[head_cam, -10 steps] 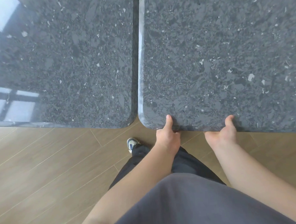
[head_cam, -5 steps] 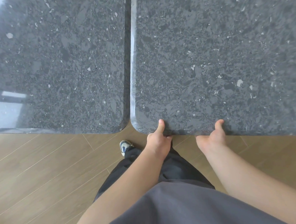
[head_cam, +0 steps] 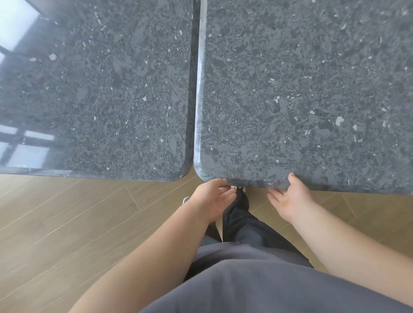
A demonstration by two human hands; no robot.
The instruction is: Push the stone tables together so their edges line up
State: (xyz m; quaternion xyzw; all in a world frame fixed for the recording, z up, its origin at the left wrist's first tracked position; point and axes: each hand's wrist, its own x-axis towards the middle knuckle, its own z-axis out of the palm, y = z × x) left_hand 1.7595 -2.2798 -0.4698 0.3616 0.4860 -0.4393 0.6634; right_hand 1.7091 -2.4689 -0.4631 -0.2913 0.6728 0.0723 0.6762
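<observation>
Two dark speckled stone tables stand side by side with a thin dark seam between them. The left table (head_cam: 97,97) has its near rounded corner slightly farther from me than the corner of the right table (head_cam: 316,78). My left hand (head_cam: 211,200) hangs just below the right table's near edge by that corner, fingers loose and holding nothing. My right hand (head_cam: 290,198) is a little to the right of it, palm open and fingers spread, with the thumb tip up against the edge.
Wooden plank floor (head_cam: 61,231) lies under and in front of the tables. My dark trousers and a shoe (head_cam: 186,200) show below the hands. Window reflections glare on the left table's far left side.
Both hands have come off the right table's near edge: the thumbs were on top and the fingers underneath, and now the fingers are spread and loose below the edge.
</observation>
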